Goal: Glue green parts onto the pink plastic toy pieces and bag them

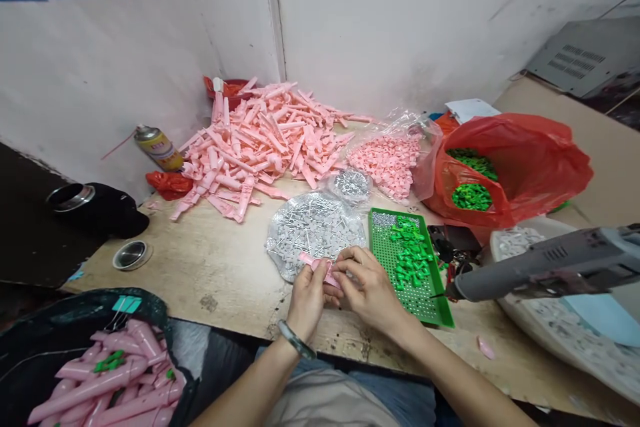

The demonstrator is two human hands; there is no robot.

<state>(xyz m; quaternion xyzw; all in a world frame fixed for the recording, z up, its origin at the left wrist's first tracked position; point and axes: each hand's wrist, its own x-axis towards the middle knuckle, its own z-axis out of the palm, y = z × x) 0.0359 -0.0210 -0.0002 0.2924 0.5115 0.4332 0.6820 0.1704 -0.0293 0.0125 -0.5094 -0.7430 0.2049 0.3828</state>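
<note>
Closest to my camera, at the bottom left, sits a black bag [85, 327] filled with pink plastic tubes [100, 387], a few green pieces [110, 361] among them and a teal binder clip [126, 305] on its rim. Moving right along the wooden table [200, 273], I can make out a black object with a metal ring [95, 207] and a small steel bowl [131, 255], with a spray can [159, 148] lying against the wall behind them beside a crumpled red bag [169, 185]. A big heap of pink tubes [255, 147] fills the back of the table. In front of it lies a clear bag of small silver metal parts [315, 227]. My view shows the left hand [307, 297], with a bracelet [296, 339] at its wrist, pinching one end of a pink plastic tube [320, 267] just over that bag's edge. The right hand [370, 280] closes narrowly on the other end, so both grips are tight and small. Just right of them is a green perforated tray [407, 267] holding green parts [410, 253]. Behind it are a clear bag of small pink pieces [387, 163] and a red bag of green parts [505, 167]. At the far right, a grey power tool [550, 267] points left over a white tray [565, 320].
</note>
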